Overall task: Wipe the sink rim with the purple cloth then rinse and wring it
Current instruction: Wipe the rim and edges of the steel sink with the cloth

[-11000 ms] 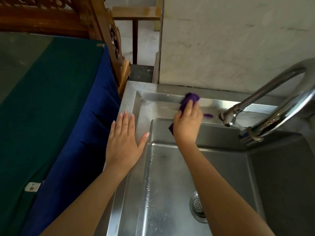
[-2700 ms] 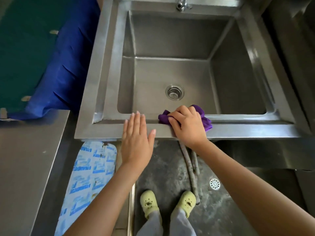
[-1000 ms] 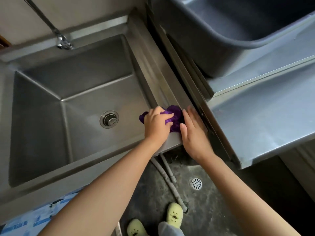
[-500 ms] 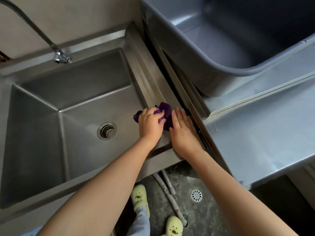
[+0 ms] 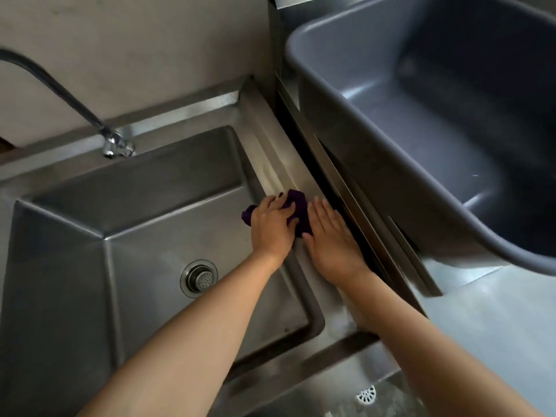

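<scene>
A steel sink's right rim [image 5: 272,158] runs from the near corner toward the back wall. The purple cloth [image 5: 298,202] lies bunched on that rim, about halfway along. My left hand [image 5: 270,228] presses down on the cloth with its fingers curled over it, and part of the cloth hangs toward the basin. Just to the right of the cloth, my right hand [image 5: 329,239] rests flat on the rim with its fingers together, touching the cloth's edge. The faucet [image 5: 115,144] points down over the back of the basin, and no water runs from it.
The drain strainer [image 5: 200,278] sits in the basin floor. A large grey plastic tub [image 5: 421,121] stands on the steel counter [image 5: 496,326] right of the sink, across a dark gap. A tiled wall rises behind. A floor drain [image 5: 367,395] shows below the front edge.
Both hands and the cloth have slid along the right rim from the near corner toward the back wall. Much earlier my right hand held the cloth; my left holds it now.
</scene>
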`<state>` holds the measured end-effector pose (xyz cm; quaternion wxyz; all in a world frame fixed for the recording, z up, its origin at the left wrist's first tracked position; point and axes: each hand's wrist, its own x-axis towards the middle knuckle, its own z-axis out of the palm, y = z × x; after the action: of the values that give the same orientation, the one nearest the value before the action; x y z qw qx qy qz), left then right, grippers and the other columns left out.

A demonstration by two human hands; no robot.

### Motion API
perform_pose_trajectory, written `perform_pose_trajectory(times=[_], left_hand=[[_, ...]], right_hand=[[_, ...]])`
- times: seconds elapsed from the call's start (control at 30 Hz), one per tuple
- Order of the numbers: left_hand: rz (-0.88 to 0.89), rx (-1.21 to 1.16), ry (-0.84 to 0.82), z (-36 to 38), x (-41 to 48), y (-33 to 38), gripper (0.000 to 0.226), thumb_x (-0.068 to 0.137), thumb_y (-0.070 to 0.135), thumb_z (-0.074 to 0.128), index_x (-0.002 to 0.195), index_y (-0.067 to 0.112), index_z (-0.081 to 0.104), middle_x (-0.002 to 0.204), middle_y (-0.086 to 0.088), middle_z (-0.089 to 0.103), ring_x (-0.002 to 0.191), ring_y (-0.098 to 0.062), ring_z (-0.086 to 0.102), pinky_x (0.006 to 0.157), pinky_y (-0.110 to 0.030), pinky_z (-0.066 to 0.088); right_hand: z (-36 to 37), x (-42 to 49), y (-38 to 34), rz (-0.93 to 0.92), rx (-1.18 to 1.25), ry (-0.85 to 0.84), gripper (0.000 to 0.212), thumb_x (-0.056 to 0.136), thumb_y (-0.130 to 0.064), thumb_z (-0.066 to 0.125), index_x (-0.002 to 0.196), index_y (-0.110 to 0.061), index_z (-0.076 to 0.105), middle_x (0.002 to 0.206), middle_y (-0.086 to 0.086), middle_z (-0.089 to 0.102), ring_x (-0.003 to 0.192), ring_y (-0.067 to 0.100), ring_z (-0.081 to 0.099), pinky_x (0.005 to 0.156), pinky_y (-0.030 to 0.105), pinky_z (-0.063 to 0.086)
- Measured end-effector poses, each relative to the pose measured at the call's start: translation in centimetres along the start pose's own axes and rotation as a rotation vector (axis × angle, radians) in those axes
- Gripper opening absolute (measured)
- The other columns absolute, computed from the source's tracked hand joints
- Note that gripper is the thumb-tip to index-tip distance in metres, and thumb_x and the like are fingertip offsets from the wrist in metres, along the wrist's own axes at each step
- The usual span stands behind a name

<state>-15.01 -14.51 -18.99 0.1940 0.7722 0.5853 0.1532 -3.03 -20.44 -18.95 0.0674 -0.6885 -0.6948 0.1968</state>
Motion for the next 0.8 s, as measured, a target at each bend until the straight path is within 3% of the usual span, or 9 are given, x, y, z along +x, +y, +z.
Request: perform_pose_trajectory(times=[0.27,0.8], left_hand=[[0.06,-0.017,0.02,-0.8,6.0,-3.1,0.033,0.085,0.014,0.06,0.119,0.012,0.064,0.137,-0.009,0.053,0.129,-0.028,0.042,0.106,-0.035,0.029],[0.019,0.014,0.056,-2.5,16.6,-7.8,0.034,0.085,0.019,0.059,0.119,0.018,0.064,0.138,-0.002,0.054,0.125,-0.024,0.044,0.099,-0.036,0.032]], right_hand=[[-0.5,6.1,-2.0,0.045,-0.053,0.035,0.056,0.101,-0.032,0.018,0.147,-0.011,-0.006,0.159,0.006,-0.008,0.145,0.016,-0.013,0.118,0.031,-0.008],[-1.3,17.8,-4.1,0.037,-0.047,0.061,0.056,0.101,-0.029,0.022,0.148,-0.013,-0.004,0.159,0.004,-0.004,0.145,0.014,-0.011,0.117,0.03,-0.008]])
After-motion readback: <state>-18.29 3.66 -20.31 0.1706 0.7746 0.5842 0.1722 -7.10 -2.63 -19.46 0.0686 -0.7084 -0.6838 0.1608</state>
